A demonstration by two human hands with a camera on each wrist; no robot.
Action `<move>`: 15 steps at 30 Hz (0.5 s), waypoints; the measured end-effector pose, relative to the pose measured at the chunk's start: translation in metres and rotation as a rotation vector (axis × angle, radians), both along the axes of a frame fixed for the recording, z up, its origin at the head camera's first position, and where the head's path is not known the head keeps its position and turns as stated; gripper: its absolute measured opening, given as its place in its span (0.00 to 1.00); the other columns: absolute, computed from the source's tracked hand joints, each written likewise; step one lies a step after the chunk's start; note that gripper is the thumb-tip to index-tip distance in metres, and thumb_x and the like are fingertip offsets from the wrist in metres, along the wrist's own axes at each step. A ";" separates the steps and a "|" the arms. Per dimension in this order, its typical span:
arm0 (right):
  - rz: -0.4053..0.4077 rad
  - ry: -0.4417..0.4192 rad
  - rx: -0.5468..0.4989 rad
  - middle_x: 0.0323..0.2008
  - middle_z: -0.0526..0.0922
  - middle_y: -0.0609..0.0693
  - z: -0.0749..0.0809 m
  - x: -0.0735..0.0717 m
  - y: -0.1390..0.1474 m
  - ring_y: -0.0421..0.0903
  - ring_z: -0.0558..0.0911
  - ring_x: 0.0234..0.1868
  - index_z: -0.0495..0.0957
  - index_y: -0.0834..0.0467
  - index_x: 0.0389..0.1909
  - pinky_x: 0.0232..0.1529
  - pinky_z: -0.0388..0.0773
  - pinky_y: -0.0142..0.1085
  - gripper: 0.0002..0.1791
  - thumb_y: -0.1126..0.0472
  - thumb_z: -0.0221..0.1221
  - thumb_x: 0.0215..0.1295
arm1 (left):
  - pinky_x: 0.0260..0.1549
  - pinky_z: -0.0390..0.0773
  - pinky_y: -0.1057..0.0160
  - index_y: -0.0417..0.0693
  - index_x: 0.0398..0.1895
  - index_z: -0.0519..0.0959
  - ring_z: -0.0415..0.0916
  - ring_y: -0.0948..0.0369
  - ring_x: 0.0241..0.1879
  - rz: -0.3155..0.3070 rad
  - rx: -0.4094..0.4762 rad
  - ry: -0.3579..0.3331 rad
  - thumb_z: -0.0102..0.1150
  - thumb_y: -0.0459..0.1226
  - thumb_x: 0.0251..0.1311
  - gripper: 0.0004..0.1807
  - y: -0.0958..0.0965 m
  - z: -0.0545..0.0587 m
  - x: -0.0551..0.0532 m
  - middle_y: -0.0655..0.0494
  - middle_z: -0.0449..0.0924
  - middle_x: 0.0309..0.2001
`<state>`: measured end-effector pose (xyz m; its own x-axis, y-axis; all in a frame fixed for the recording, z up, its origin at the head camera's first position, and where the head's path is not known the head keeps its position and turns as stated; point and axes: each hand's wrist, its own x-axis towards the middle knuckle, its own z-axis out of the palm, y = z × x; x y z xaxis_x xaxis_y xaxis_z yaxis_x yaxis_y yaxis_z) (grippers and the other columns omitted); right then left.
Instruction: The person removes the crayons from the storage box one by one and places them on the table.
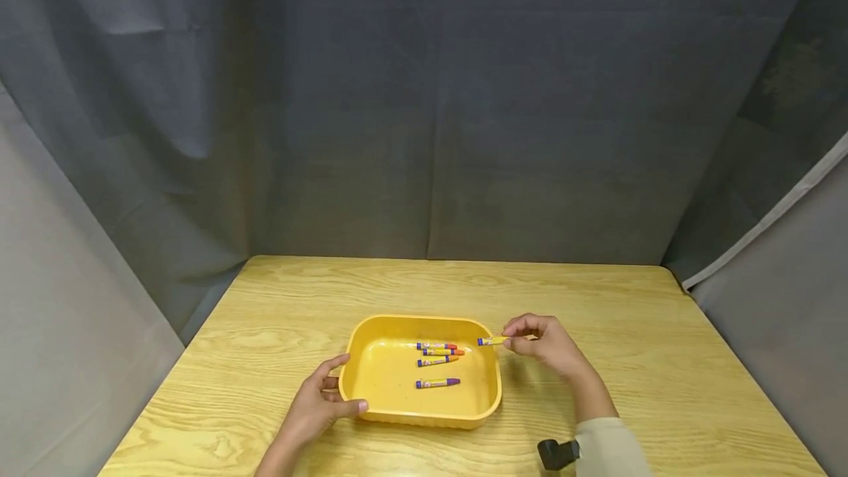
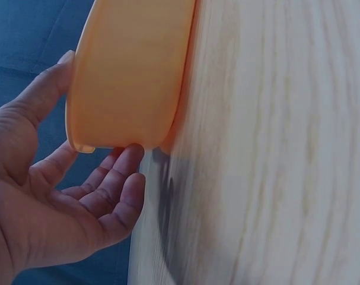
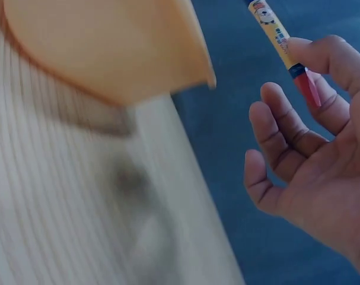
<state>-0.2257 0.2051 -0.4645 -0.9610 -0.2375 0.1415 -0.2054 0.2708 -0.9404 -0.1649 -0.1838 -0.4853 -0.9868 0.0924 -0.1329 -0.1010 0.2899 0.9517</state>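
Observation:
A yellow plastic tray [image 1: 391, 414] stands on the wooden table. Inside lie several crayons with yellow wrappers, among them a purple crayon [image 1: 437, 383] set apart nearer the front and an orange crayon [image 1: 437, 361]. My left hand [image 1: 318, 400] holds the tray's left end, thumb at the front rim and index finger at the left rim; its other fingers are bent beside the wall in the left wrist view. Over the tray's right rim, my right hand [image 1: 546, 344] pinches a red-tipped crayon [image 3: 274, 35] between thumb and index finger, its blue end pointing inward over the tray.
Wood-grained table [image 1: 662, 359] surface extends around the tray. Dark grey curtain [image 1: 437, 131] hangs behind the far table edge, with lighter cloth at both sides. A small black device [image 1: 558, 454] sits at the right sleeve.

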 end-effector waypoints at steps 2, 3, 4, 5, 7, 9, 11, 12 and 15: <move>-0.026 0.007 -0.001 0.39 0.79 0.58 -0.007 -0.003 0.009 0.49 0.74 0.38 0.81 0.66 0.32 0.37 0.73 0.38 0.07 0.66 0.66 0.54 | 0.25 0.74 0.62 0.45 0.66 0.62 0.73 0.54 0.33 -0.002 -0.003 0.003 0.77 0.37 0.37 0.49 0.000 0.000 0.000 0.37 0.66 0.45; -0.038 0.008 -0.001 0.38 0.79 0.58 -0.011 -0.004 0.014 0.49 0.73 0.38 0.81 0.66 0.32 0.37 0.73 0.38 0.07 0.66 0.66 0.54 | 0.25 0.74 0.62 0.46 0.66 0.62 0.73 0.54 0.33 -0.002 -0.005 0.004 0.77 0.37 0.37 0.49 0.000 0.000 0.000 0.37 0.66 0.46; -0.056 0.000 0.001 0.37 0.78 0.57 -0.015 -0.006 0.019 0.49 0.73 0.37 0.81 0.66 0.32 0.36 0.73 0.38 0.08 0.66 0.66 0.54 | 0.26 0.74 0.62 0.46 0.66 0.62 0.73 0.54 0.33 -0.002 -0.007 0.006 0.77 0.37 0.37 0.49 0.000 0.000 0.000 0.37 0.66 0.46; -0.072 -0.012 -0.003 0.36 0.78 0.57 -0.019 -0.008 0.024 0.48 0.73 0.36 0.81 0.67 0.33 0.36 0.73 0.38 0.09 0.65 0.66 0.54 | 0.26 0.74 0.61 0.46 0.66 0.62 0.73 0.54 0.33 -0.003 -0.010 0.009 0.77 0.38 0.37 0.49 0.000 0.000 0.000 0.37 0.66 0.46; -0.092 -0.053 -0.011 0.34 0.78 0.56 -0.027 -0.012 0.034 0.48 0.73 0.34 0.81 0.67 0.35 0.34 0.75 0.39 0.10 0.64 0.66 0.54 | 0.28 0.74 0.61 0.46 0.66 0.62 0.72 0.54 0.34 -0.004 -0.017 0.014 0.77 0.38 0.36 0.49 0.000 -0.001 0.000 0.36 0.65 0.47; -0.103 -0.114 -0.021 0.33 0.78 0.55 -0.035 -0.016 0.044 0.48 0.72 0.33 0.80 0.67 0.37 0.34 0.74 0.40 0.12 0.63 0.66 0.55 | 0.29 0.74 0.60 0.46 0.66 0.62 0.72 0.54 0.34 -0.004 -0.022 0.019 0.77 0.39 0.36 0.49 -0.001 -0.001 -0.001 0.36 0.64 0.49; -0.100 -0.146 -0.023 0.32 0.79 0.54 -0.044 -0.021 0.052 0.47 0.72 0.32 0.79 0.68 0.38 0.33 0.73 0.40 0.13 0.63 0.64 0.57 | 0.30 0.74 0.60 0.46 0.66 0.63 0.71 0.54 0.34 -0.003 -0.023 0.019 0.77 0.39 0.36 0.49 -0.001 -0.002 -0.001 0.35 0.63 0.50; -0.101 -0.159 -0.021 0.32 0.79 0.54 -0.047 -0.023 0.055 0.46 0.72 0.31 0.79 0.69 0.38 0.32 0.72 0.39 0.13 0.63 0.64 0.57 | 0.30 0.74 0.60 0.47 0.66 0.63 0.71 0.54 0.34 -0.001 -0.023 0.017 0.78 0.39 0.36 0.49 -0.001 -0.002 -0.001 0.35 0.63 0.50; -0.092 -0.160 0.013 0.32 0.81 0.55 -0.055 -0.028 0.063 0.44 0.71 0.29 0.79 0.71 0.39 0.29 0.70 0.36 0.13 0.65 0.63 0.58 | 0.29 0.73 0.61 0.47 0.66 0.63 0.71 0.54 0.34 -0.001 -0.021 0.010 0.78 0.39 0.35 0.50 -0.002 -0.003 -0.001 0.35 0.63 0.49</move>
